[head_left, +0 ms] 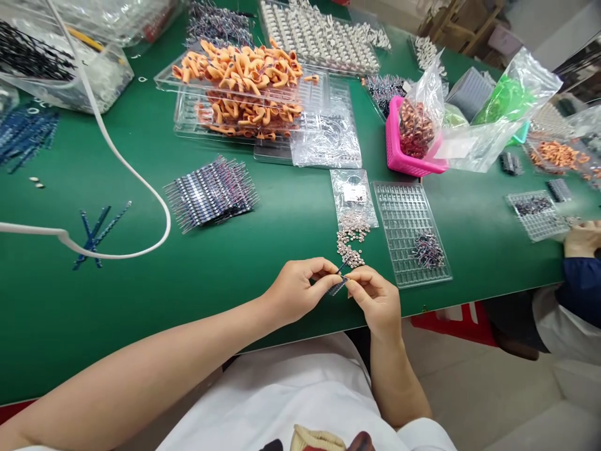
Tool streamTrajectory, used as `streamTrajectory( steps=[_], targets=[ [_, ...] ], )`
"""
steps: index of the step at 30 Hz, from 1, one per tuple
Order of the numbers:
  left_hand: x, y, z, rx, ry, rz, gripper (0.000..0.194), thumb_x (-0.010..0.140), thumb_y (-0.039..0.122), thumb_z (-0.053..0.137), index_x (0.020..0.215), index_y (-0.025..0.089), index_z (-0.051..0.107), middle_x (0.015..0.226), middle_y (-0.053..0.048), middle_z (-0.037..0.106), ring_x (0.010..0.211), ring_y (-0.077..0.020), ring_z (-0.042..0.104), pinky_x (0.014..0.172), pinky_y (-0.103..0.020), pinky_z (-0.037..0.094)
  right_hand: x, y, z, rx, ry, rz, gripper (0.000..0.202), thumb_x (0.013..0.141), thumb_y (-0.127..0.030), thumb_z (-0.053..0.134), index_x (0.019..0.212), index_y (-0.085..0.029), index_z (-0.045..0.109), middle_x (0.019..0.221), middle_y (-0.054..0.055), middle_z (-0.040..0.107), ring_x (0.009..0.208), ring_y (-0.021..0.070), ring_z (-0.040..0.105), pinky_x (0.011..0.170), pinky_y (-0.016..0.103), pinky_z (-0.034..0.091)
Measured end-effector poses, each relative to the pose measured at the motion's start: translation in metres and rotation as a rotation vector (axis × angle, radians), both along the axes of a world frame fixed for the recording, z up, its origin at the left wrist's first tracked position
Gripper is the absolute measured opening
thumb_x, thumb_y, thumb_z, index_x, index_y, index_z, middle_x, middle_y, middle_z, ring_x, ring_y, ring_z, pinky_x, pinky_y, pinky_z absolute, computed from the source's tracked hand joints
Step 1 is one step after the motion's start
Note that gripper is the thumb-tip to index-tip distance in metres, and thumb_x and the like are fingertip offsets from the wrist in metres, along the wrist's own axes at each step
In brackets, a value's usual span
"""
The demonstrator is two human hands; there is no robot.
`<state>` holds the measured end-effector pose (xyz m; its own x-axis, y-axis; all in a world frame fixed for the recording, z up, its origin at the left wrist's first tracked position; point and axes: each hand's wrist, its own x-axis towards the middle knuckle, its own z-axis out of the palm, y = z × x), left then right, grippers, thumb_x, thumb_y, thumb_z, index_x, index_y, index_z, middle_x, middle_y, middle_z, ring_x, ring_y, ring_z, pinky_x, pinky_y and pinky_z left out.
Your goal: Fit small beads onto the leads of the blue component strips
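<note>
Near the table's front edge, my left hand (300, 289) pinches a small dark blue strip of tiny parts (336, 287) between thumb and fingers. My right hand (377, 299) meets it from the right, thumb and forefinger pressed together at the strip's end; whatever lies between those fingertips is too small to make out. Just beyond the fingertips lies a loose pile of small, round, pinkish metallic pieces (351, 241). They spread from a clear plastic bag (354, 194) with a white label. To the right is a clear ribbed tray (406, 225) holding a heap of small wired parts (428, 250).
A stack of dark strips (211, 193) lies left, near a white cable (119, 153) arching over the table. Behind are trays of orange curved pieces (248, 69), a pink basket (394, 144) and a tray of white pieces (323, 37). At far right is another person's hand (582, 239).
</note>
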<state>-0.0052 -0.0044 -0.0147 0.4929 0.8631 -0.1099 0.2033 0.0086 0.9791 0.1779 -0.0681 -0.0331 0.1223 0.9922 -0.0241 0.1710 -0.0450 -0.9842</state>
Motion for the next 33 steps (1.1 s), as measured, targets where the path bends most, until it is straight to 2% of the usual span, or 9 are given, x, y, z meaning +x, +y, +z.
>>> streamTrajectory(
  steps=[5,9,14,18,21,25,30,33],
  targets=[
    [0.000,-0.002,-0.002,0.011,0.009,-0.011,0.011,0.088,0.026,0.065,0.089,0.018,0.072,0.080,-0.003,0.078,0.071,-0.0159,0.071,0.069,-0.026,0.054,-0.002,0.000,-0.003,0.013,-0.020,-0.039,0.008,0.091,-0.028,0.069,0.088,-0.023,0.074,0.084,0.002,0.064,0.068,0.0139,0.055,0.059,0.028,0.043],
    [0.001,-0.003,-0.005,-0.105,-0.029,0.016,0.028,0.084,0.027,0.070,0.110,0.016,0.070,0.092,-0.007,0.081,0.084,-0.0202,0.076,0.079,-0.030,0.059,-0.003,-0.002,-0.003,0.021,-0.037,-0.079,0.012,0.091,-0.030,0.067,0.085,-0.022,0.073,0.081,0.002,0.063,0.066,0.0139,0.054,0.058,0.028,0.041],
    [0.001,0.001,-0.002,-0.150,-0.036,-0.020,0.016,0.088,0.031,0.066,0.091,0.017,0.073,0.086,-0.005,0.080,0.080,-0.0189,0.074,0.076,-0.028,0.057,-0.004,-0.004,-0.002,0.010,-0.022,-0.093,0.012,0.090,-0.031,0.068,0.085,-0.022,0.073,0.082,0.003,0.064,0.064,0.0135,0.054,0.056,0.028,0.041],
    [-0.001,0.002,0.002,-0.033,0.025,-0.074,0.017,0.091,0.028,0.060,0.084,0.018,0.071,0.077,-0.002,0.075,0.071,-0.0157,0.067,0.067,-0.025,0.051,-0.003,-0.003,0.001,0.011,0.024,-0.062,0.012,0.090,-0.032,0.069,0.086,-0.022,0.074,0.081,0.003,0.063,0.064,0.0132,0.055,0.056,0.028,0.042],
    [-0.003,0.002,0.003,0.061,0.068,-0.117,0.019,0.093,0.028,0.057,0.084,0.018,0.070,0.077,-0.002,0.073,0.069,-0.0147,0.064,0.066,-0.024,0.048,0.000,-0.001,0.002,-0.013,0.082,-0.018,0.016,0.087,-0.037,0.071,0.084,-0.021,0.073,0.079,0.003,0.063,0.064,0.0135,0.056,0.056,0.028,0.045],
    [-0.004,0.004,0.003,0.110,0.065,-0.179,0.020,0.093,0.028,0.056,0.082,0.019,0.069,0.077,-0.001,0.072,0.070,-0.0147,0.063,0.068,-0.024,0.048,0.006,0.001,0.000,-0.066,0.188,0.045,0.019,0.082,-0.039,0.076,0.081,-0.020,0.075,0.077,0.002,0.064,0.060,0.0122,0.056,0.053,0.026,0.046],
    [-0.005,0.006,0.006,0.092,0.041,-0.251,0.020,0.094,0.028,0.054,0.082,0.018,0.068,0.077,-0.002,0.072,0.070,-0.0148,0.063,0.068,-0.024,0.048,0.010,-0.001,-0.004,-0.089,0.293,0.082,0.017,0.079,-0.036,0.080,0.081,-0.019,0.077,0.076,0.001,0.063,0.058,0.0106,0.055,0.051,0.024,0.047],
    [-0.005,0.005,0.007,0.075,0.034,-0.299,0.020,0.093,0.027,0.054,0.082,0.018,0.068,0.078,-0.002,0.073,0.072,-0.0149,0.064,0.069,-0.024,0.049,0.009,-0.004,-0.003,-0.097,0.285,0.072,0.020,0.079,-0.038,0.079,0.081,-0.019,0.076,0.077,0.001,0.063,0.057,0.0105,0.054,0.050,0.024,0.047]
  ],
)
